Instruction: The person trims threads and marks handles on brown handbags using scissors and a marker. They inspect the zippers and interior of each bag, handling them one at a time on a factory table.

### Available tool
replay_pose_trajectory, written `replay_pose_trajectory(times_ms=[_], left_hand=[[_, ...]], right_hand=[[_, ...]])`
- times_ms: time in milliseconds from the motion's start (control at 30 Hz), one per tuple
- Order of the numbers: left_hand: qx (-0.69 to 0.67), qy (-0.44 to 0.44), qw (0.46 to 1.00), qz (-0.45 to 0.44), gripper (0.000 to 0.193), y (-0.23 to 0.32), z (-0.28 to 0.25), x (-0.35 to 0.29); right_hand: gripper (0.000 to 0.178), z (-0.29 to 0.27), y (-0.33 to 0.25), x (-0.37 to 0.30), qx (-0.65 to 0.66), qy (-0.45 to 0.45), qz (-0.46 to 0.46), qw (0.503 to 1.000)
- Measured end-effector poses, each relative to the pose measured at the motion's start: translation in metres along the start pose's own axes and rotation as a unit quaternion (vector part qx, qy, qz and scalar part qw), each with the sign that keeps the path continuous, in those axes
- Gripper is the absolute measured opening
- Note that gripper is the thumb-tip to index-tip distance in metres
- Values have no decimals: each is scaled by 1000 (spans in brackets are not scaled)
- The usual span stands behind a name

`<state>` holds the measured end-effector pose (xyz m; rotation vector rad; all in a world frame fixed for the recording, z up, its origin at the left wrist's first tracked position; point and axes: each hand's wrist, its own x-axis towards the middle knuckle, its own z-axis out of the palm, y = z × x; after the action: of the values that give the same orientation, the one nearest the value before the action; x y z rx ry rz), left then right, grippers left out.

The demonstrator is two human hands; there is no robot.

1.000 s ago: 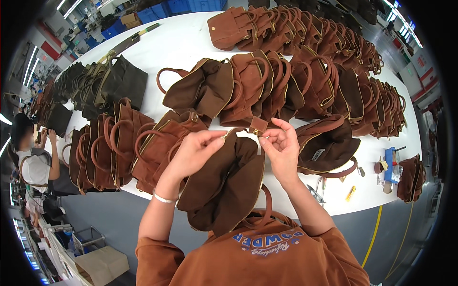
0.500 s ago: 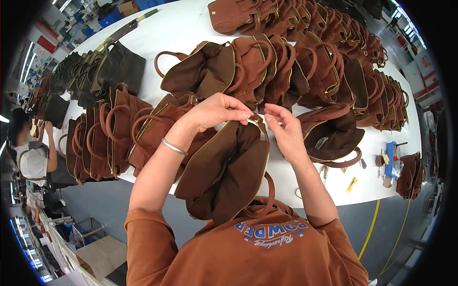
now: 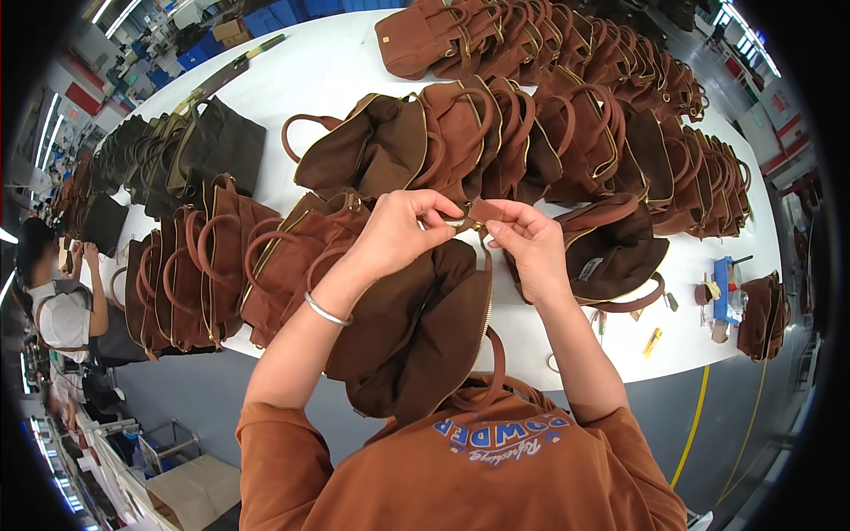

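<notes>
A brown handbag (image 3: 416,327) with a dark brown lining gapes wide between my forearms, its zipper parted and one handle against my shirt. At its far end my left hand (image 3: 398,232) pinches the end of the zipper (image 3: 455,223) between thumb and fingers. My right hand (image 3: 531,246) is closed on a small brown leather tab (image 3: 484,211) beside a gold-coloured metal piece (image 3: 479,227). The two sets of fingertips are a short gap apart. How the tab joins the zipper is partly hidden by my fingers.
Rows of brown handbags (image 3: 460,124) cover the white table (image 3: 328,40) ahead, with dark green bags (image 3: 217,146) at left. Another gaping bag (image 3: 620,257) lies right of my hand. A blue holder (image 3: 728,288) and a yellow tool (image 3: 652,342) lie at right. A co-worker (image 3: 66,310) is at far left.
The brown leather tab now stands up in my right fingers, with the gold-coloured piece showing below it. My right fingers have closed, and my left hand has shifted slightly down.
</notes>
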<state>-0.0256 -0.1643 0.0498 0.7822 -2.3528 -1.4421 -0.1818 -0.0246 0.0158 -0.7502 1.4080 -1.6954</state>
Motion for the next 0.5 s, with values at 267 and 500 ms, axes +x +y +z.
replay_pose_trajectory(times_ms=[267,500], left_hand=[[103,94,979,146,22,-6,15,-7],[195,143,941,237,30,-1,24,-16]], right_hand=[[24,5,-8,-9,-7,-8,-76,997],[24,5,-13,-7,37,17,-4,999]])
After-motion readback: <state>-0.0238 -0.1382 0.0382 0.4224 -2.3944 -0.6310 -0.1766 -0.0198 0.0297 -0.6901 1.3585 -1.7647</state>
